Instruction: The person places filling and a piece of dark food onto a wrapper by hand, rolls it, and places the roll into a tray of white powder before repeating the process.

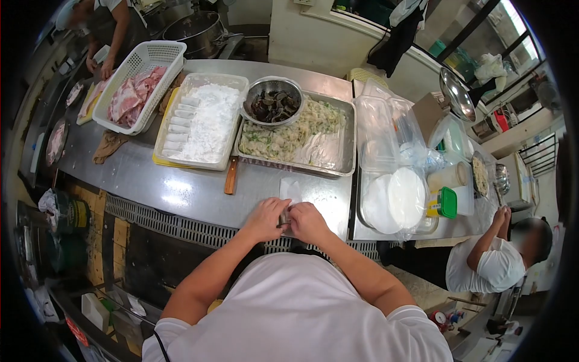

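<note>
Fingers of both hands crowd over one small item at the near edge of the steel counter [181, 193], and I cannot make out what it is; only a dark sliver shows between my left hand [264, 218] and my right hand [307, 222]; both are curled narrow around it, thumbs nearly touching, so I read them as pinching the same small piece [284, 218], though its shape, long axis and heading stay hidden behind the knuckles; it sits just at the near edge of a pale wrapper sheet [316, 196] lying flat on the counter; beyond that, the filling tray [344, 136] runs its long side left to right, with a metal bowl [274, 102] of dark pieces resting on its left corner; a flour tray [205, 120] with white rolls lies left of it, then a white basket [145, 60] of raw meat; a wooden handle [230, 176] pokes out from under the trays, its blade concealed; a round stack of wrappers [398, 199] sits right, inside a clear container; another person's hands at far right are partly cut off.
</note>
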The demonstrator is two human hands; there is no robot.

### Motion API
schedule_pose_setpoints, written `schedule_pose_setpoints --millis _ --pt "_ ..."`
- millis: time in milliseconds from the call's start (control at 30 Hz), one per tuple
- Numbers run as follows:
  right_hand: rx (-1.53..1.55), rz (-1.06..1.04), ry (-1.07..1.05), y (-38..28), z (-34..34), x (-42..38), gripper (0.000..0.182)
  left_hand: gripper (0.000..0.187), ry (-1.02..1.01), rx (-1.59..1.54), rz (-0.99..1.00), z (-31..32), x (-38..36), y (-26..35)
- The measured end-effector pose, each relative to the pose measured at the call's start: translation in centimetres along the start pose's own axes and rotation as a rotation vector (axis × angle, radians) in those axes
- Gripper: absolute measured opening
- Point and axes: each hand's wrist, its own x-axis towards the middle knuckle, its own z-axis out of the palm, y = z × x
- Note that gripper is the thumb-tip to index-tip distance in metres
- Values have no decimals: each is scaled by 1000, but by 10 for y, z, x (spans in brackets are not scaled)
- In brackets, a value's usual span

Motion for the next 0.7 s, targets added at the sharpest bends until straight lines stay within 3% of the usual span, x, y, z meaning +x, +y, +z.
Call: schedule_pose_setpoints --millis 133,333,533,633,700 --pt "54 -45 66 -5 -9 -12 13 85 -122 71 85 -10 -10 -12" --pt "144 3 89 -8 -9 -19 12 100 -50 -27 70 -2 -24 -23" --pt "122 12 8 -16 -7 -10 16 101 -60 -22 101 -9 -21 -19" --pt "61 -48 -3 -11 -1 -9 19 101 -106 10 207 -13 -17 -18" --pt "108 9 -36 -15 -4 -14 29 100 -115 49 206 -16 -20 -14"
